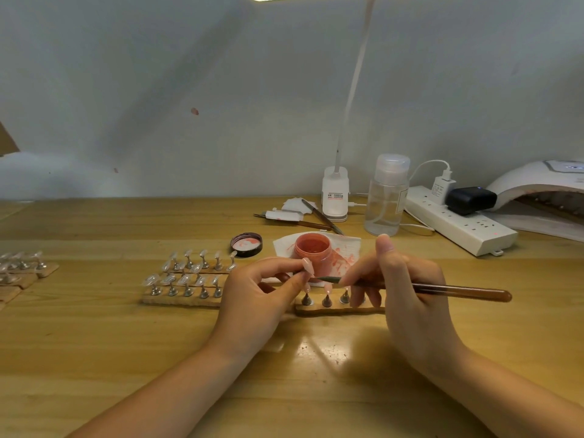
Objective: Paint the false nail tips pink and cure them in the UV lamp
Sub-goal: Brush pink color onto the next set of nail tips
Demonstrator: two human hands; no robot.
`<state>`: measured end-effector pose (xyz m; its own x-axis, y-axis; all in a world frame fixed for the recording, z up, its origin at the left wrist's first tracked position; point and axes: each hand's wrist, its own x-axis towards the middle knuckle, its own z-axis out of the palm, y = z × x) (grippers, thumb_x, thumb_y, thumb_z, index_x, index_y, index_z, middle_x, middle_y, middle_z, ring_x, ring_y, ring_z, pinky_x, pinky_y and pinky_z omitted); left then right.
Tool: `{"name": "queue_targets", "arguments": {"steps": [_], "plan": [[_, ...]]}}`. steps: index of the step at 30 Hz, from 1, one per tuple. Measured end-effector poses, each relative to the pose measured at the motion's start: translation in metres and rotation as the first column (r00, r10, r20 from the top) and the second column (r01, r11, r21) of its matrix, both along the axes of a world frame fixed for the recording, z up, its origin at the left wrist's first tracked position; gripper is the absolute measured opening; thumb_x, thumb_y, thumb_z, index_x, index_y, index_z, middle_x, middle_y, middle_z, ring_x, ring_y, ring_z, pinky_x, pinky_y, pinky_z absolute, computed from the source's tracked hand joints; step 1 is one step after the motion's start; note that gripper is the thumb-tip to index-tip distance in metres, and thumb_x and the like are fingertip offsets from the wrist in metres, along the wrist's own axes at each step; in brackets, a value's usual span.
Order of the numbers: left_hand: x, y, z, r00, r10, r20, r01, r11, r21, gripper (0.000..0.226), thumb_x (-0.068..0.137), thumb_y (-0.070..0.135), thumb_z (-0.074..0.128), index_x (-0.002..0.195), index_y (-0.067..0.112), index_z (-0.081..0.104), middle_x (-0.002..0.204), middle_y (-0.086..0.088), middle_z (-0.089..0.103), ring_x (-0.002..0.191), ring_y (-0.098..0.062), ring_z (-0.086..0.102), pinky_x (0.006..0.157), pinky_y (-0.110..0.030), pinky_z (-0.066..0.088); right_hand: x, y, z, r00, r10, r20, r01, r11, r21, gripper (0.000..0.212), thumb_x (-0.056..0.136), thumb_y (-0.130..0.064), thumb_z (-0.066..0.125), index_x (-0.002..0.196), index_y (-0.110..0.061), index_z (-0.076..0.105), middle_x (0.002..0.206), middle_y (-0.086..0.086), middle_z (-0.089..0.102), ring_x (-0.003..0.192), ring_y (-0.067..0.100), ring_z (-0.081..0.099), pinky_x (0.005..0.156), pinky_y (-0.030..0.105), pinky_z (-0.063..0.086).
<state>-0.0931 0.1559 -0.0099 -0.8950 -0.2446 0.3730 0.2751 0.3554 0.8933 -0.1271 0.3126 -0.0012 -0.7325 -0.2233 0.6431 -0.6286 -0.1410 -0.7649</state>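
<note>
At a wooden desk (94, 336), a person's left hand (256, 298) pinches a pink-coated false nail tip (307, 265) between thumb and fingers, while the right hand (407, 289) grips a brown-handled nail brush (442, 290), fingers curled round it and thumb raised, the bristle end pointing at 9 o'clock toward the tip. Just below the hands lies a wooden holder strip (335, 308) carrying metal stands, two of them topped with pink tips. At 12 o'clock from the hands, an open jar of pink gel (313, 249) stands on a paint-smeared white wipe (347, 248); its dark lid (246, 244) lies upturned beside it at 9 o'clock, pink residue inside. At 9 o'clock from the left hand, a wooden rack (185, 282) carries rows of clear unpainted tips. Toward 1 o'clock stands a clear pump bottle (385, 197), nearly empty of liquid, beside a white desk lamp base (335, 194) bearing a label too small to read. At 2 o'clock, a white power strip (467, 226) carries a white charger and a black adapter, and the white UV lamp (540, 184) sits at the desk's right edge, its mouth facing the person.
</note>
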Motion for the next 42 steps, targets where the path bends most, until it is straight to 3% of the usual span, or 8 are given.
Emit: {"name": "queue_targets", "arguments": {"steps": [5,10,17,22,26,29,35,42], "plan": [[0.0,0.003,0.002,0.999,-0.031,-0.007,0.031,0.999,0.04,0.014,0.067,0.034,0.065,0.08,0.035,0.071,0.079,0.013,0.072,0.076,-0.002,0.064,0.064,-0.011,0.049,-0.001,-0.001,0.002,0.999,-0.034,-0.017,0.033,0.998,-0.052,0.046,0.09,-0.036,0.034,0.063,-0.016,0.065,0.056,0.005,0.06,0.05,0.005,0.054,0.05,0.012,0.04],[0.0,0.001,0.002,0.999,-0.039,0.0,0.039,0.999,0.026,0.011,0.074,0.025,0.067,0.084,0.027,0.073,0.078,0.009,0.072,0.075,-0.001,0.064,0.063,-0.011,0.049,0.0,-0.004,0.001,1.0,-0.019,0.014,0.019,0.999,0.03,0.043,0.095,-0.03,0.04,0.067,-0.011,0.067,0.06,0.004,0.063,0.054,0.004,0.057,0.053,0.009,0.039],[-0.001,0.002,0.001,0.999,-0.045,-0.012,0.046,0.995,0.083,0.011,0.072,0.03,0.066,0.081,0.027,0.073,0.077,0.007,0.073,0.075,-0.004,0.066,0.064,-0.011,0.049,0.005,0.0,0.001,1.0,0.013,0.0,-0.013,0.999,-0.05,0.045,0.088,-0.035,0.039,0.058,-0.014,0.065,0.051,-0.005,0.06,0.046,0.003,0.054,0.047,0.008,0.039],[-0.001,0.002,0.001,0.998,-0.065,-0.002,0.065,0.991,0.114,0.019,0.067,0.031,0.067,0.083,0.024,0.074,0.079,0.008,0.073,0.078,-0.005,0.067,0.064,-0.009,0.048,0.0,0.002,0.006,0.977,-0.111,-0.181,0.132,0.985,0.108,0.012,0.084,-0.034,0.052,0.087,-0.028,0.061,0.078,-0.01,0.068,0.07,0.001,0.063,0.058,0.012,0.048],[0.001,0.003,0.002,0.996,-0.088,-0.026,0.09,0.994,0.067,0.021,0.067,0.032,0.067,0.085,0.025,0.074,0.08,0.011,0.073,0.075,-0.007,0.067,0.062,-0.013,0.05,-0.007,-0.001,0.004,0.955,-0.168,-0.245,0.238,0.925,0.295,0.035,0.071,-0.051,0.061,0.102,-0.043,0.047,0.096,-0.03,0.055,0.095,-0.013,0.055,0.078,0.01,0.047],[0.002,0.004,0.003,0.994,-0.11,-0.029,0.111,0.992,0.054,0.013,0.07,0.029,0.067,0.081,0.03,0.073,0.079,0.011,0.073,0.075,-0.007,0.067,0.063,-0.015,0.052,-0.01,-0.003,0.001,0.95,-0.111,-0.292,0.217,0.906,0.363,0.049,0.067,-0.04,0.073,0.107,-0.044,0.044,0.102,-0.035,0.05,0.1,-0.021,0.047,0.082,0.002,0.038],[0.001,0.0,-0.001,0.994,-0.111,-0.01,0.11,0.992,-0.054,0.028,0.075,0.005,0.07,0.082,0.033,0.074,0.087,0.014,0.072,0.09,0.001,0.063,0.074,-0.008,0.046,-0.012,-0.006,-0.005,0.935,-0.076,-0.345,0.211,0.904,0.373,0.041,0.07,-0.031,0.071,0.106,-0.028,0.053,0.104,-0.028,0.051,0.101,-0.009,0.053,0.085,0.005,0.042],[0.004,0.005,0.004,0.986,-0.155,-0.065,0.148,0.984,-0.099,0.027,0.066,0.035,0.067,0.094,0.035,0.069,0.093,0.025,0.068,0.092,0.008,0.06,0.074,-0.005,0.043,-0.01,-0.002,0.0,0.95,-0.098,-0.296,0.194,0.93,0.313,0.038,0.072,-0.042,0.071,0.103,-0.04,0.05,0.097,-0.031,0.056,0.095,-0.007,0.057,0.077,0.014,0.049]]}}
